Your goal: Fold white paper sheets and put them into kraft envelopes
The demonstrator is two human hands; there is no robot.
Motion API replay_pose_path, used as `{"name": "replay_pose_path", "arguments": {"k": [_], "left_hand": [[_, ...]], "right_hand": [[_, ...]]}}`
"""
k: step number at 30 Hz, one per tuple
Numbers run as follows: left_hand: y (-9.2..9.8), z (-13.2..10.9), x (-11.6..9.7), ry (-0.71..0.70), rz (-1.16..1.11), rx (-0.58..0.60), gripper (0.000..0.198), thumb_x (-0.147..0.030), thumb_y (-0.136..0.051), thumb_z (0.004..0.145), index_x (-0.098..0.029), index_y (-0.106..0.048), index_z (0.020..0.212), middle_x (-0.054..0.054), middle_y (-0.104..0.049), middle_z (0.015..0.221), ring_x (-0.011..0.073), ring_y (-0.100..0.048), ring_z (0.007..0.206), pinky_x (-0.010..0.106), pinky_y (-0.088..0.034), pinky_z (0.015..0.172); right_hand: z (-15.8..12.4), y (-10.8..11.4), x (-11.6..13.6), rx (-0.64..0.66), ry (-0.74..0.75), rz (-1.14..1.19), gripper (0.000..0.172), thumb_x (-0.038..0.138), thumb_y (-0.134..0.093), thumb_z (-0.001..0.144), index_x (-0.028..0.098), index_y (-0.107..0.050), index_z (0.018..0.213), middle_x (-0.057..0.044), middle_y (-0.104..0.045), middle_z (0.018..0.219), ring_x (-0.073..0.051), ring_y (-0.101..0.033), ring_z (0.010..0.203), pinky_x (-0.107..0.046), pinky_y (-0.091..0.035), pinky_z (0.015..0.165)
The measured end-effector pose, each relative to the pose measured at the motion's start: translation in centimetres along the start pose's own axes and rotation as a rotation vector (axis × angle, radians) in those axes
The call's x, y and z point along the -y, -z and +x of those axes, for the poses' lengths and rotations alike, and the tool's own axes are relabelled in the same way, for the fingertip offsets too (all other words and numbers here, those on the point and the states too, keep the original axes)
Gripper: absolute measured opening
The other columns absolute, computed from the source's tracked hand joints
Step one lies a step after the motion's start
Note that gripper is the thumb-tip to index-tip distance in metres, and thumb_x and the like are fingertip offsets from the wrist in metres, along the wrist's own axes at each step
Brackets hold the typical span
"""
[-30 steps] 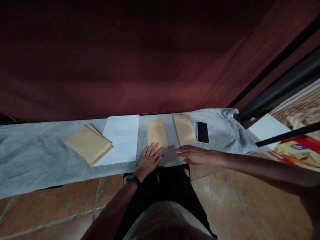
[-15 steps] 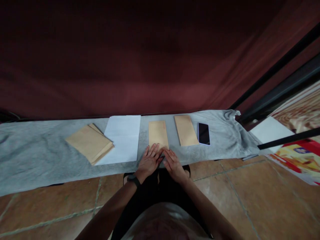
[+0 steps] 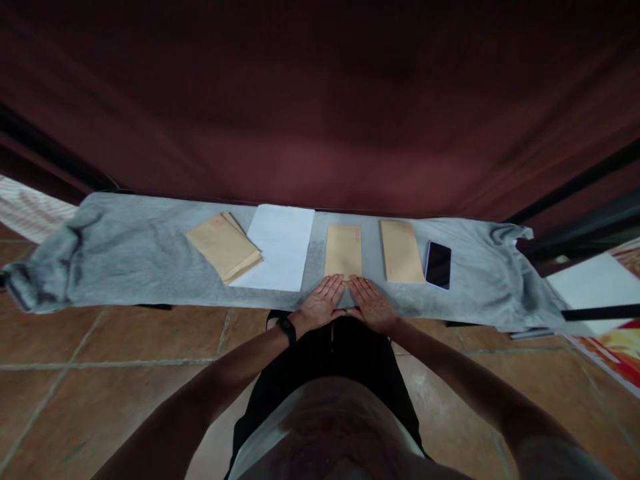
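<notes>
A brown paper envelope (image 3: 343, 250) lies flat in front of me on the grey cloth (image 3: 150, 247). My left hand (image 3: 323, 303) rests on its near left end, fingers stretched out and flat. From the other side my right hand (image 3: 371, 303) lies on the near right end, also flat, with its fingertips close to those of the left. The envelope's near edge is hidden under the fingers. Nothing is grasped by either hand.
Left of the envelope are white paper sheets (image 3: 283, 250) and, partly over them, a pile of brown envelopes (image 3: 223, 245). To the right lie another brown envelope stack (image 3: 401, 252) and a phone (image 3: 439, 265). A dark red curtain (image 3: 320, 133) hangs behind.
The view has shifted, so the things on the cloth appear farther right. My right hand has flattened out, and both hands now lie evenly side by side at the envelope's near end.
</notes>
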State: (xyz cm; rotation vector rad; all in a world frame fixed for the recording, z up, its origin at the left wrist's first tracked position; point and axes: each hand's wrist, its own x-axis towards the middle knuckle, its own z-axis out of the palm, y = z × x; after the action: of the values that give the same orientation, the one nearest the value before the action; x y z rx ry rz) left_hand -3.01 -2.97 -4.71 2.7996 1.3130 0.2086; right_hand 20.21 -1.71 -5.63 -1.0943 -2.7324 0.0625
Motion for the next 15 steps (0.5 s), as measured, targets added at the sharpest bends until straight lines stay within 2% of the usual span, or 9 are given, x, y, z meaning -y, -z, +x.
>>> {"name": "replay_pose_path", "arguments": {"k": [4,10,15], "left_hand": [[0.3,-0.3,-0.2,0.004,0.008,0.006,0.077,-0.057,-0.038,0.101,-0.001,-0.029,0.154,0.023,-0.026,0.163,0.0307,-0.016,0.154,0.046,-0.019,0.127],[0.6,-1.1,-0.4,0.037,-0.021,-0.019,0.076,-0.054,-0.039,0.101,-0.003,-0.025,0.156,0.023,-0.026,0.163,0.0298,-0.018,0.154,0.048,-0.021,0.127],[0.3,-1.7,-0.2,0.062,-0.015,-0.019,0.077,-0.053,-0.042,0.100,-0.002,-0.025,0.156,0.023,-0.026,0.163,0.0299,-0.017,0.154,0.047,-0.020,0.127]], "right_hand": [[-0.7,0.2,-0.3,-0.006,-0.058,0.018,0.071,0.047,-0.047,0.102,0.003,-0.031,0.155,-0.021,-0.028,0.163,-0.031,-0.026,0.152,-0.050,-0.028,0.125],[-1.4,-0.2,0.7,-0.062,-0.195,0.094,0.068,0.045,-0.045,0.102,0.007,-0.029,0.158,-0.019,-0.028,0.163,-0.032,-0.029,0.151,-0.053,-0.028,0.124],[-1.1,-0.4,1.4,-0.105,-0.275,0.119,0.064,0.042,-0.041,0.104,0.008,-0.031,0.156,-0.020,-0.034,0.161,-0.031,-0.029,0.151,-0.054,-0.027,0.123]]}}
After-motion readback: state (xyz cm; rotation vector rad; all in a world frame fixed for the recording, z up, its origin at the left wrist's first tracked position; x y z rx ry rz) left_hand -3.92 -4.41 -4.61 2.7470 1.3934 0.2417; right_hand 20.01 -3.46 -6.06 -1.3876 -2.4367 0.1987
